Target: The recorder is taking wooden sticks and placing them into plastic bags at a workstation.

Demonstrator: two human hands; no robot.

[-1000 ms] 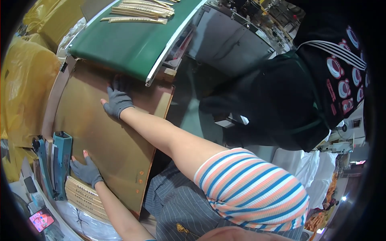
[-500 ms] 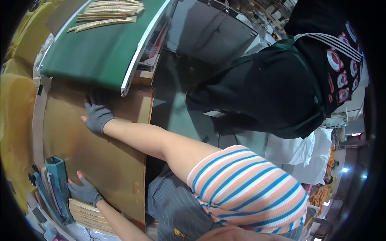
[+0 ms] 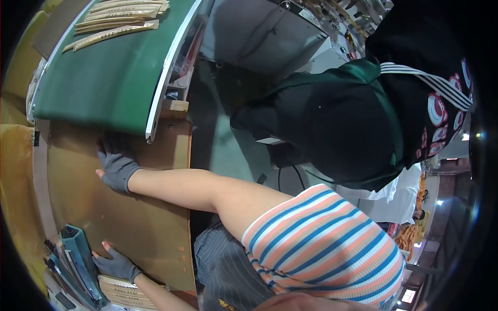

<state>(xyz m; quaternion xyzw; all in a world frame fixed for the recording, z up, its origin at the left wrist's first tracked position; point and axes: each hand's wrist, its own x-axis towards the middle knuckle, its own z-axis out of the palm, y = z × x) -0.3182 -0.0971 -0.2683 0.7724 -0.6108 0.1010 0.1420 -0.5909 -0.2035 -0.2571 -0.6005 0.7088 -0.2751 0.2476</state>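
Observation:
My right hand, in a grey fingerless glove, lies flat on a brown board, its fingers spread toward the lower end of a green conveyor belt. Its fingertips are in shadow by the belt's edge. Lower down, my left hand wears a matching glove. Its fingers are apart, beside a long teal tool and at the end of a stack of long, narrow, paper-wrapped packets. Neither hand appears to hold anything. Similar packets lie in a bunch at the belt's upper part.
Across the gap, a person in dark clothing bends over. A grey metal cabinet stands behind the belt. Yellow material hangs along the left side. White sheets and more people are farther right.
The view has shifted, so the board, belt and both hands sit lower and a little farther left. Against the board, both hands look unmoved.

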